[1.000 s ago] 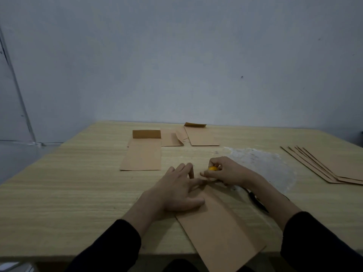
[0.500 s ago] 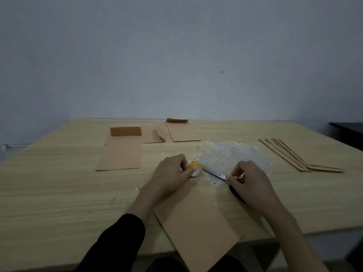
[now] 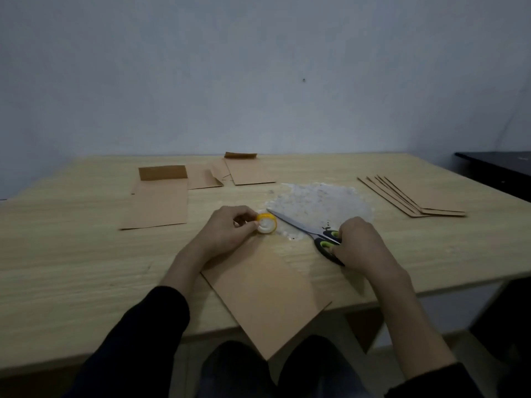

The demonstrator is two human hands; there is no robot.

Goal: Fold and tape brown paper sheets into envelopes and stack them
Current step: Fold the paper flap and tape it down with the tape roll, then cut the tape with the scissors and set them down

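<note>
A pale wooden table (image 3: 71, 268) stands against a plain grey wall (image 3: 258, 81), a rough whitish patch (image 3: 321, 196) marks the tabletop's middle, and a dark cabinet (image 3: 494, 170) sits beyond its right edge.

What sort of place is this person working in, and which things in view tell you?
Probably a plain indoor craft workspace: a wooden table against a bare wall, brown paper sheets fanned out at the right, and a tape roll and scissors to hand.
</note>
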